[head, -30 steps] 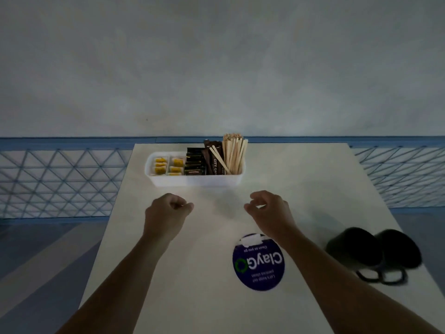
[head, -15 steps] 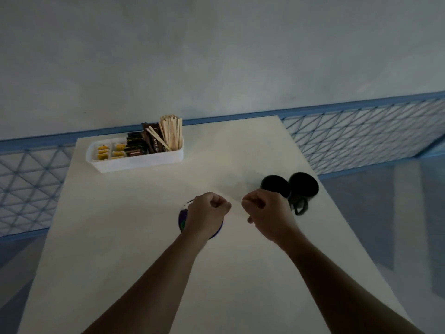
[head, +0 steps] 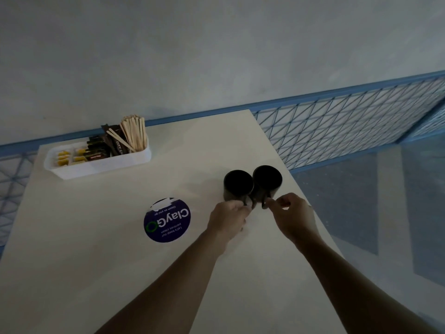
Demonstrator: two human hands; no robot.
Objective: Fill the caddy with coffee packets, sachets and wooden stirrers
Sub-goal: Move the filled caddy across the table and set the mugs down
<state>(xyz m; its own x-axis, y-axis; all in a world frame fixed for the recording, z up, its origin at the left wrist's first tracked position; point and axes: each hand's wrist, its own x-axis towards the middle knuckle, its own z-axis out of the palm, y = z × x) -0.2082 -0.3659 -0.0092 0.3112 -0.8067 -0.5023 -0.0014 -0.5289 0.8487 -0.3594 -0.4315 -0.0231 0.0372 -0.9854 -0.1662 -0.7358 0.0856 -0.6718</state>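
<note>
Looking down the pale counter (head: 96, 249), I see the white caddy (head: 101, 166) at its far left corner. My left hand (head: 228, 219) curls round the handle of the left mug (head: 238, 185), and my right hand (head: 292, 214) pinches that of the right mug (head: 267, 179) — wooden stirrers (head: 134, 133), coffee packets (head: 98, 150) and sachets (head: 63, 158) sit in the caddy.

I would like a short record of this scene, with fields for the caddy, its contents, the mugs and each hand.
caddy: white, far left on the table
contents: yellow sachets, dark coffee packets, wooden stirrers standing
mugs: left mug, right mug, black, side by side
left hand: pinches left mug's handle
right hand: pinches right mug's handle
sticker: round, purple, beside left hand
</note>
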